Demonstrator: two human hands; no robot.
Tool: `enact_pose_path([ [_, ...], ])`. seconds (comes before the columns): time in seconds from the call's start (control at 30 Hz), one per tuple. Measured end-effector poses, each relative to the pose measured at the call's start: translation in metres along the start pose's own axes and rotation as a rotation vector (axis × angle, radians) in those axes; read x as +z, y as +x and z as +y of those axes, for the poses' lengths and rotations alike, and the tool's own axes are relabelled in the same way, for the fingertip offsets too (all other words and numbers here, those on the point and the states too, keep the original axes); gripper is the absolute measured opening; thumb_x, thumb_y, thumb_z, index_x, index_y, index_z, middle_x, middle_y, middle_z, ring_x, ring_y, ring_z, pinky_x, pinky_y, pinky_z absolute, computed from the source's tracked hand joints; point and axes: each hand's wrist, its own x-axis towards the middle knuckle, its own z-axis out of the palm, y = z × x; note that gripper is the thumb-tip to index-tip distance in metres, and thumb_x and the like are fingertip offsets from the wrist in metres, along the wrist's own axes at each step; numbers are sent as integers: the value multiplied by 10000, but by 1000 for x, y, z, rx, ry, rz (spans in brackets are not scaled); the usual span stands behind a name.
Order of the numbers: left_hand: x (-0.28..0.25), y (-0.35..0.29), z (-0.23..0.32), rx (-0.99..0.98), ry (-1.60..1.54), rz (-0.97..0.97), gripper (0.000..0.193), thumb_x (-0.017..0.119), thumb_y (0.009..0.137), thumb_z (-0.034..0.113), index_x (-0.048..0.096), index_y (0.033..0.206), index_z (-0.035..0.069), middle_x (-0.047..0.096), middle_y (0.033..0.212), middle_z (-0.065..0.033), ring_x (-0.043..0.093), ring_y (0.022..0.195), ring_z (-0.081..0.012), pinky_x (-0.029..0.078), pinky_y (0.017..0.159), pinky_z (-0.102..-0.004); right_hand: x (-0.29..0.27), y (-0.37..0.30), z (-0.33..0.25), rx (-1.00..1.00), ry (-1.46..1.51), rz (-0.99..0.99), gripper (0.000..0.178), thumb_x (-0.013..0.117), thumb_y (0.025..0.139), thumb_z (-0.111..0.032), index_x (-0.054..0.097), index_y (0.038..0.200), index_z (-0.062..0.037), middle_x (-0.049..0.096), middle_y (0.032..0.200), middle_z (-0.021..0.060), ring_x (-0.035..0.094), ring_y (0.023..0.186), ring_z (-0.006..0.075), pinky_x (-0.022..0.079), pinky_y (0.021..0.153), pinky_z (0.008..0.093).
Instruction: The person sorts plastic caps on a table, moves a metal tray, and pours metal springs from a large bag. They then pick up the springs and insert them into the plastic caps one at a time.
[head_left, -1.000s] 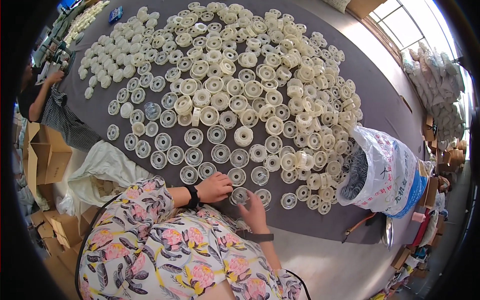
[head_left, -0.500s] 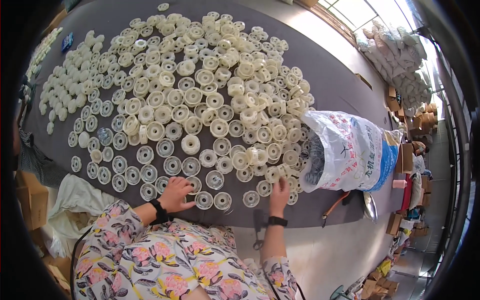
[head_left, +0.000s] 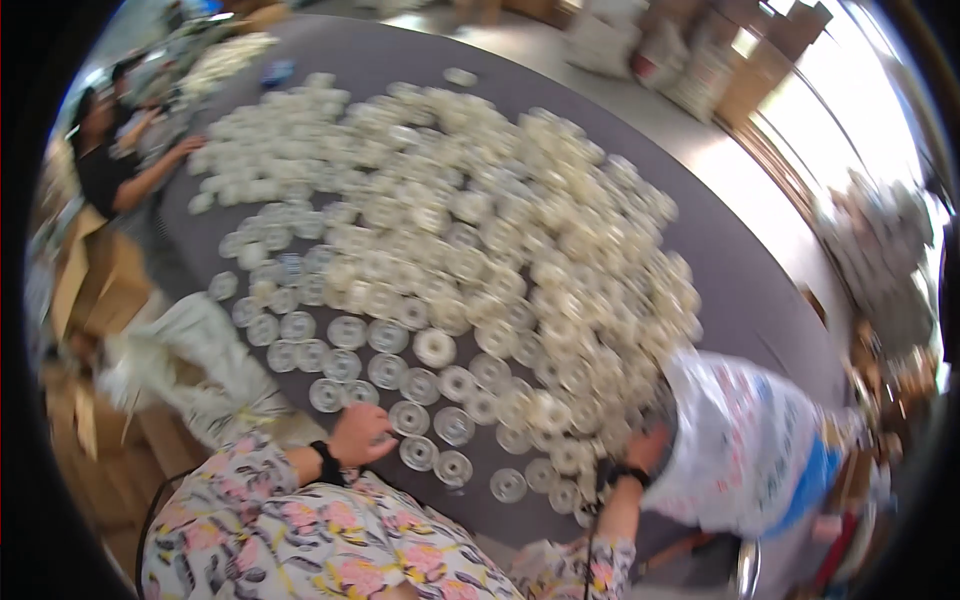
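My left hand (head_left: 362, 435) rests at the near table edge beside clear spool-like plastic discs (head_left: 408, 418). Its fingers are loosely bent and apart, with nothing seen in them. To the right, my right hand (head_left: 648, 447) is at the mouth of a white plastic sack (head_left: 745, 440) with red and blue print, which lies on its side. Blur and the sack's rim hide those fingers, so I cannot see what they hold. Cream, spool-like plastic wheels (head_left: 560, 260) with centre holes lie heaped across the table, several close to my right hand.
The grey-covered table (head_left: 740, 270) curves away to the right. Beyond its left side, a person (head_left: 110, 170) reaches a hand to the pale pieces. A whitish sack (head_left: 200, 360) and cardboard boxes (head_left: 105, 270) stand at left. Stacked sacks (head_left: 880, 260) are at far right.
My right hand has moved right, from the discs to the sack's mouth. My left hand has drawn off the discs beside it. The view has swung left, bringing the other person into sight.
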Motion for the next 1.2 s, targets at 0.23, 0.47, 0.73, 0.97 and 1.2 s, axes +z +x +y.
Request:
enact_pose_path([
  [0.23, 9, -12, 9, -40, 2, 76, 173, 614, 755, 248, 572, 826, 96, 542, 861, -73, 523, 873, -250, 407, 740, -381, -67, 6, -37, 23, 157, -314, 407, 486, 869, -267, 475, 1219, -60, 548, 1117, 191, 550, 987, 312, 442, 850, 402],
  [0.47, 8, 29, 37, -196, -455, -128, 218, 605, 787, 194, 571, 974, 87, 538, 954, -72, 512, 930, -257, 419, 778, -380, -168, -48, -138, -407, 85, -337, 232, 575, 781, -134, 582, 997, -48, 555, 1012, 181, 524, 912, 307, 412, 789, 394],
  [0.73, 2, 47, 51, -186, -880, -381, 421, 618, 798, 190, 505, 1179, 53, 514, 1095, -105, 577, 919, -197, 470, 801, -304, -117, -187, -261, 363, 1554, -1146, 264, 479, 877, -164, 530, 1085, -11, 574, 895, 49, 574, 725, 120, 482, 620, 255],
  [0.97, 4, 17, 1, -501, -873, -324, 415, 699, 718, 172, 545, 1082, 45, 556, 982, -55, 554, 867, -133, 454, 772, -277, -122, -211, -275, 832, 1631, -1305, 319, 486, 895, -172, 454, 1175, -22, 587, 906, 83, 569, 692, 129, 500, 631, 275],
  [1.2, 19, 41, -5, -84, -75, -253, 477, 705, 631, 226, 552, 1058, 79, 499, 941, -123, 520, 869, -304, 434, 735, -405, -117, -176, -204, 928, 1617, -777, 263, 505, 888, -177, 493, 1105, -29, 584, 913, 87, 566, 659, 134, 484, 579, 271],
])
